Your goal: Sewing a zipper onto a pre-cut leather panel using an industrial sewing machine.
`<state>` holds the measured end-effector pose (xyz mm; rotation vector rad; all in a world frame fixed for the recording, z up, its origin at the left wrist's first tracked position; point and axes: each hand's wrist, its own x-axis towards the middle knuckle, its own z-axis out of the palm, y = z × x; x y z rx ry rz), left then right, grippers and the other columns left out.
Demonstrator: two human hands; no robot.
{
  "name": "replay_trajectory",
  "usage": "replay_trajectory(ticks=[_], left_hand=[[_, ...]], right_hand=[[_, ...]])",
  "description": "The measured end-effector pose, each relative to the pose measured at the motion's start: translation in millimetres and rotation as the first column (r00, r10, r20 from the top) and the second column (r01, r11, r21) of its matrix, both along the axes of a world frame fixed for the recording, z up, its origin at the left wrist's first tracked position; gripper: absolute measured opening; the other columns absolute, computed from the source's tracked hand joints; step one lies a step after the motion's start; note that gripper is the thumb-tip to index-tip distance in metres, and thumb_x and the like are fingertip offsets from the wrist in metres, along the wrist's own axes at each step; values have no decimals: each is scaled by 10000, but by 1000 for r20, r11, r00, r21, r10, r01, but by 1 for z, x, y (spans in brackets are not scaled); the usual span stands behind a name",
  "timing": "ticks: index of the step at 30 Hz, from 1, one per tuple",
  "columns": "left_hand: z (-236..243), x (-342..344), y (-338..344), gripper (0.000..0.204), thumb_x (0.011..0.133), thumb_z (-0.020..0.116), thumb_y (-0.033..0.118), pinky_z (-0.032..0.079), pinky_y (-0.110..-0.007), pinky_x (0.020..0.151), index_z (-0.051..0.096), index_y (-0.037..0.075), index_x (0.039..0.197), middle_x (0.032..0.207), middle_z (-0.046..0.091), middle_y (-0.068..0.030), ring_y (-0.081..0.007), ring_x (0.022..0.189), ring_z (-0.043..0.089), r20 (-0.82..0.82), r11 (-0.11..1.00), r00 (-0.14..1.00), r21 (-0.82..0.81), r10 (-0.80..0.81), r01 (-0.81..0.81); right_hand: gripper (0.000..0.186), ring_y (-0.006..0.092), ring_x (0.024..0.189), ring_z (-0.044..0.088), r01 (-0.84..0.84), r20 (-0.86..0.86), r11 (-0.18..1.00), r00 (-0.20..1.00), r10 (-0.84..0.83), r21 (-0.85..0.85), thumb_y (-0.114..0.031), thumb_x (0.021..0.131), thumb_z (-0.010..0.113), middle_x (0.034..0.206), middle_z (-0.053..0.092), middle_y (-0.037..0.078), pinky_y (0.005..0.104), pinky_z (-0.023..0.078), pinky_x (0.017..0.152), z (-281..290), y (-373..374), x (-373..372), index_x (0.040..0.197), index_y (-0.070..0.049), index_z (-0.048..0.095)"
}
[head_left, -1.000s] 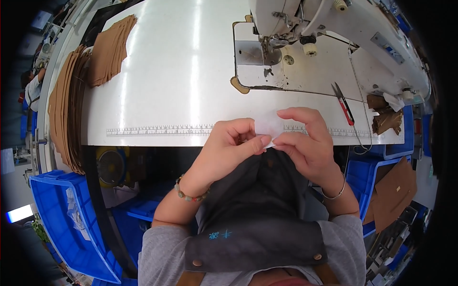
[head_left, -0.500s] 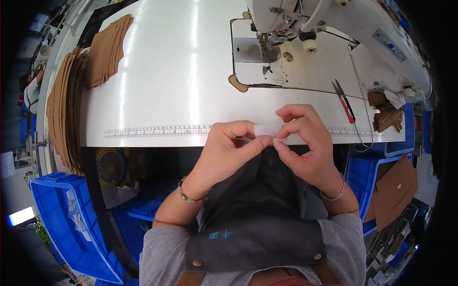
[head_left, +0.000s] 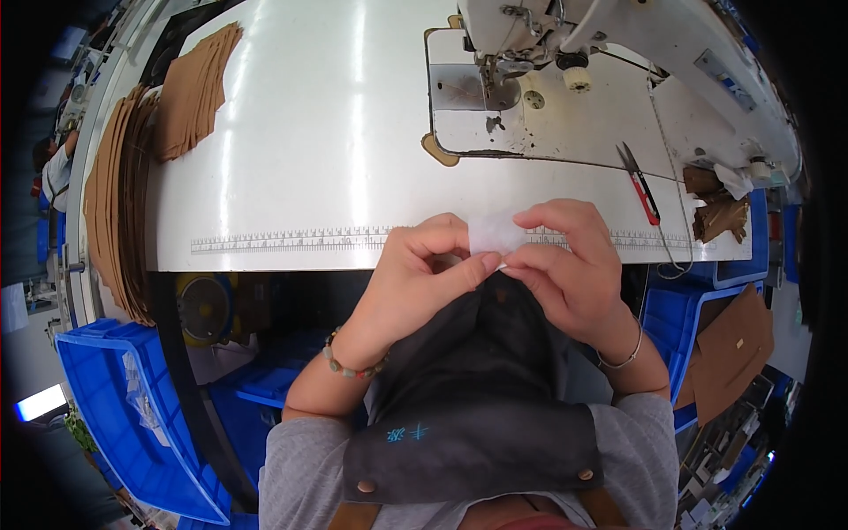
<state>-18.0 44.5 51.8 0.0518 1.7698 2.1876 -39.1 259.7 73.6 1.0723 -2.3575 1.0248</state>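
I have a small white piece of thin material point(head_left: 493, 231), paper or fabric, between both hands at the table's front edge. My left hand point(head_left: 415, 283) pinches its lower left part with thumb and bent fingers. My right hand point(head_left: 579, 269) is closed on its right side, with the index finger at the upper corner and fingertips pinched at the lower edge. A printed ruler strip point(head_left: 291, 242) runs behind my hands. Beyond them stands a white sewing machine point(head_left: 618, 40) with a metal needle plate point(head_left: 455, 93). Red-handled thread snips point(head_left: 645, 190) lie to the right.
Stacks of brown pieces point(head_left: 194, 84) lie on the left of the white table point(head_left: 309, 132). Brown scraps point(head_left: 720, 216) sit at the right end. Blue bins point(head_left: 132, 406) stand either side below, the right holding brown sheets point(head_left: 729, 353). A co-worker point(head_left: 57, 168) is at the far left.
My right fingers have shifted on the white piece; half a second ago it showed narrower, and now more of its face shows. Both hands remain in about the same place.
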Motion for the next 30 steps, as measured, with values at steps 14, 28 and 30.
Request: replay_trajectory(ticks=[14,28,30], left_hand=[[3,4,2,120,962,751,107,396,-208,623,795,31,1044,870,637,43,-9,712,509,-7,1000,1000,-9,18,-18],[2,10,3,81,930,762,76,433,-198,667,790,19,981,870,668,16,-27,736,551,-49,998,997,-24,56,-57],[2,13,5,85,898,789,69,443,-205,662,798,40,978,902,670,-7,-49,732,572,-113,989,986,-61,125,-132]], right_hand=[[198,280,995,655,56,95,991,994,-45,-123,-53,727,831,1151,687,106,375,545,815,-6,-2,5,888,-85,720],[186,289,1005,654,42,-237,998,971,-29,48,-89,754,807,1116,692,88,459,561,912,-13,-5,4,909,-57,707],[191,301,999,652,66,-174,997,983,-60,29,-85,768,807,1111,682,98,446,553,888,-10,-7,5,908,-50,683]])
